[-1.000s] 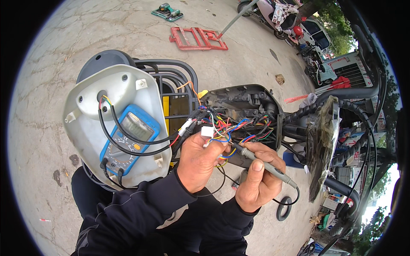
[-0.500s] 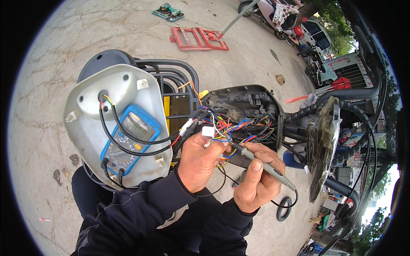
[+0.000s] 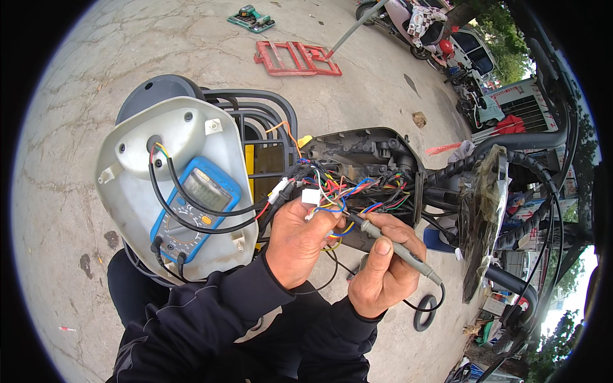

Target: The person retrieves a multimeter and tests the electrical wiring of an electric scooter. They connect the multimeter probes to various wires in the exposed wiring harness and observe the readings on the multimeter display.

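My left hand (image 3: 297,239) is closed on a wire connector among blue, white and yellow wires, its body mostly hidden by my fingers. A white plastic connector (image 3: 311,196) sits just above that thumb. In my right hand (image 3: 383,265) is a grey multimeter probe (image 3: 405,255), its front end directed left at the wires by my left fingers; whether its tip touches metal is hidden. The bundle of coloured wires (image 3: 357,185) spills from an open black housing (image 3: 364,143). To the left, a blue multimeter (image 3: 195,204) lies on an upturned pale plastic cover (image 3: 128,185).
A black rack (image 3: 262,102) stands behind the cover. Farther off on the concrete lie a red metal frame (image 3: 297,59) and a green drill in a tool case (image 3: 251,19). A handlebar (image 3: 520,140) and cables rise at the right. A black ring (image 3: 424,313) lies on the ground.
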Tool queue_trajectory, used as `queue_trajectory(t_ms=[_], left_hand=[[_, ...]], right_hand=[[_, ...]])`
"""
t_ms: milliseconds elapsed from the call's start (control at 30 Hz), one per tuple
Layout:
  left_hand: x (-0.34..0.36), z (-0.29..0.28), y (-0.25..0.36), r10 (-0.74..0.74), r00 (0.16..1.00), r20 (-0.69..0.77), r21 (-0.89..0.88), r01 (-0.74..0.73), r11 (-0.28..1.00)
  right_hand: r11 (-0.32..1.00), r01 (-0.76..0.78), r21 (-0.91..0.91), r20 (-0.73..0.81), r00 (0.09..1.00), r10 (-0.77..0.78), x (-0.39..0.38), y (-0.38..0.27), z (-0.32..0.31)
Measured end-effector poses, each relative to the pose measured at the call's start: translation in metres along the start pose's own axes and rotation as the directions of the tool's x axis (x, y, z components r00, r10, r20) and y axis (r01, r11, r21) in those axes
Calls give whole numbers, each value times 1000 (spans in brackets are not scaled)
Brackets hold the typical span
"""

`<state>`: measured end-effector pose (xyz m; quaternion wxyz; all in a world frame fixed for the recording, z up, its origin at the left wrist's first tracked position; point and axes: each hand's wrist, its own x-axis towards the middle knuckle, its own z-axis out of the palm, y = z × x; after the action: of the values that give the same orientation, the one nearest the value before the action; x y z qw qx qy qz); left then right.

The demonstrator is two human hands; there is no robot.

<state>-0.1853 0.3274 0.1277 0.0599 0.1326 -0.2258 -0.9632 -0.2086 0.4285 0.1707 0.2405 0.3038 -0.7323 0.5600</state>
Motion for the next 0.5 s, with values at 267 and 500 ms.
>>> queue_trajectory(t_ms=[267, 500], left_hand=[[0, -2, -1, -10, 1000, 18, -2, 10, 1000], [0, -1, 0, -5, 1000, 13, 2, 5, 1000]], right_hand=[[1000, 4, -11, -10, 1000, -4, 0, 2, -1], [997, 29, 73, 41, 999, -32, 1, 4, -7]])
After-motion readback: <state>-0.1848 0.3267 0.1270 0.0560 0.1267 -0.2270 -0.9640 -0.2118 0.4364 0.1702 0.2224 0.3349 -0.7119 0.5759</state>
